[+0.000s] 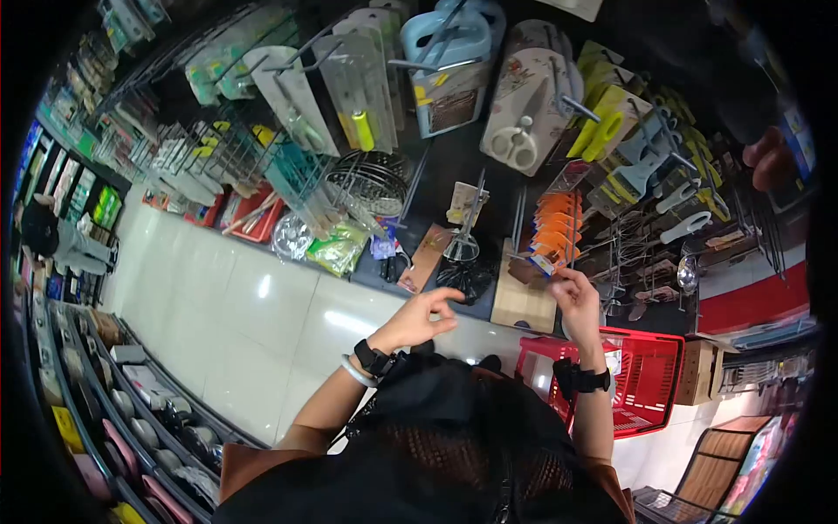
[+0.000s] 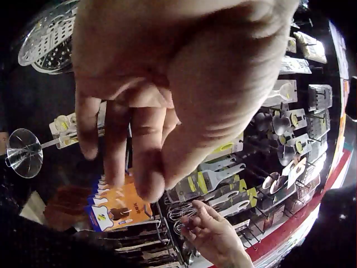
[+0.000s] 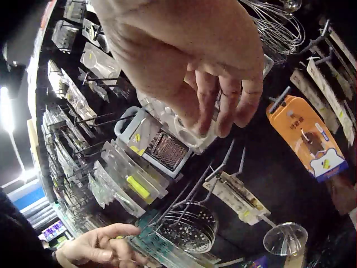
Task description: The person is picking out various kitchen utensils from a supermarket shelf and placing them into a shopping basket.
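My left hand (image 1: 415, 319) is in front of the low shelf, fingers loosely bent, holding nothing. A hanging metal strainer (image 1: 461, 248) is nearest to it, with a black plastic bag (image 1: 464, 281) just below. My right hand (image 1: 576, 301) is raised on the right, its fingers loosely curled. In the head view its fingertips overlap the lower edge of several orange carded packages (image 1: 557, 223) on a hook. The right wrist view shows the front orange package (image 3: 309, 139) apart from the curled fingers, and nothing in the hand.
A wooden board (image 1: 522, 301) lies on the low shelf beneath the packages. A red shopping basket (image 1: 646, 384) stands at the right. Above hang graters (image 1: 454, 100), a scissors set (image 1: 517, 144) and whisks (image 1: 621, 240). Another shelf (image 1: 122, 410) lines the tiled aisle (image 1: 236, 306) at left.
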`<state>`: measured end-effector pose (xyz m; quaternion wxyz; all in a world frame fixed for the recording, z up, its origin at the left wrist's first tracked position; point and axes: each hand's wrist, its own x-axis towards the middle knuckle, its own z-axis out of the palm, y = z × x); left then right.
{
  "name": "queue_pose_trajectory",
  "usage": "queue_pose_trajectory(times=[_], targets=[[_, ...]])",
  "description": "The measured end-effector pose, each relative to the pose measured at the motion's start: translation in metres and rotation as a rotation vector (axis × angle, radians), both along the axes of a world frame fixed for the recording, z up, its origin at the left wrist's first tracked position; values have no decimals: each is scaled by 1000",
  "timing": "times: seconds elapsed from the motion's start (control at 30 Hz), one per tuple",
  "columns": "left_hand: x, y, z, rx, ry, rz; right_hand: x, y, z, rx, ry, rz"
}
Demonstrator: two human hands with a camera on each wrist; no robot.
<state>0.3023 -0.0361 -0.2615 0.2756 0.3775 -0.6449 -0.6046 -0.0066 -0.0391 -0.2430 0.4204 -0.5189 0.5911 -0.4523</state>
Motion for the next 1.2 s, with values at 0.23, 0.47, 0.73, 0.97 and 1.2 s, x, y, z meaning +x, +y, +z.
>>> queue_pose_trajectory(times=[0.23,0.47,0.73,0.97,1.2], targets=[[52,-8,-20,-179,-170,263,30,16,8,205,-22,11],[108,-108,-31,-854,-686,487,33,35,-18,168,33,59],[109,-169,-72,-790,-1238,264,37,76,-29,238,35,5],[122,-163,-64,-899,-1064,208,20,115,-48,277,40,-144],[137,-158,-47,-1065,-1296,214,31,118,-31,305,169,-129]])
